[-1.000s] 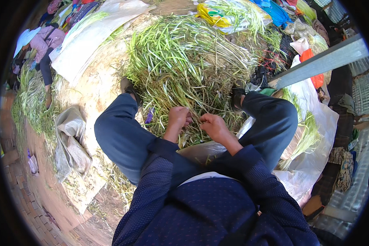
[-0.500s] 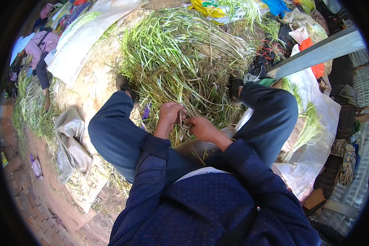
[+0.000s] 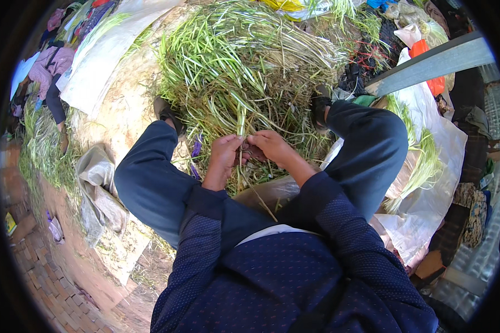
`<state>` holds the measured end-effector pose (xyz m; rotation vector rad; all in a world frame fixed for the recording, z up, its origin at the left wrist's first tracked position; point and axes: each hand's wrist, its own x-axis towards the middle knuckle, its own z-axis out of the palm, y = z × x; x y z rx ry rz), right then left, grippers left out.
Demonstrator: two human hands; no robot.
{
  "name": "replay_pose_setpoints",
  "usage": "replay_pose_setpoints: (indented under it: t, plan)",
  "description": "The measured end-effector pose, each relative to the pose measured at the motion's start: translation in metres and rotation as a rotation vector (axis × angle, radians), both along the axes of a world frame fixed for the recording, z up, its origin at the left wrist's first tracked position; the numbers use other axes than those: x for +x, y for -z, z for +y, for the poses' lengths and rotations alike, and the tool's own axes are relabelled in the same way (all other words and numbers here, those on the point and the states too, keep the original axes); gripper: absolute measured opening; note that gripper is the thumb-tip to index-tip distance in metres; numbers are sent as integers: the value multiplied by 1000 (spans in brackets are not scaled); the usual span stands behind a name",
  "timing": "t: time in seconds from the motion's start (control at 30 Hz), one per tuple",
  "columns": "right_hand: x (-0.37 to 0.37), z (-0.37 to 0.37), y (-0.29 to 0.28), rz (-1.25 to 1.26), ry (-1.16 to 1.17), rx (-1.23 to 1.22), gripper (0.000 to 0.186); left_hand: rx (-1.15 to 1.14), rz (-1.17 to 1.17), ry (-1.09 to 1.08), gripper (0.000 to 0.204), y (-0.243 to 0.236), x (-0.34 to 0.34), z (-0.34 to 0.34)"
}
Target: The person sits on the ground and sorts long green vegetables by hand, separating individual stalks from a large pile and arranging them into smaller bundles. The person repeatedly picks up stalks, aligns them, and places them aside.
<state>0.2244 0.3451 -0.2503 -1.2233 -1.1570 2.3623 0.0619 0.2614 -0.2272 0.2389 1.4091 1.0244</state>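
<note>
Between my bent knees, my left hand [image 3: 225,154] is closed on a few pale green stalks [image 3: 240,126], with a long dry stem hanging down from it toward my lap. My right hand [image 3: 269,147] is beside it, its thumb and fingers pinched on the same stalks just to the right. Both hands are over a big loose heap of long green and straw-coloured stalks [image 3: 211,55] that spreads forward between my shoes. The tips of the fingers are partly hidden behind the stalks and each other.
A bent-over person [image 3: 53,66] works at the left beside another heap of greens [image 3: 44,144]. A white sheet [image 3: 94,61] and grey sack [image 3: 97,177] lie left. To the right are plastic sheeting [image 3: 433,188] with greens, a metal beam [image 3: 428,64] and a red bag [image 3: 433,83].
Both hands have risen toward the heap's middle and come together on the stalks. My right hand has moved up and left, and a long stem now hangs below them.
</note>
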Motion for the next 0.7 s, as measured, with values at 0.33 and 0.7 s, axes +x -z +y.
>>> replay_pose_setpoints:
  t: [0.33, 0.7]
  plan:
    - [-15, 5, 10, -9, 223, 86, 13, -44, 35, 84, 18, -2, 8, 5]
    - [-19, 1, 13, -171, 186, 503, 11, 11, 102, -25, 16, -8, 17, 8]
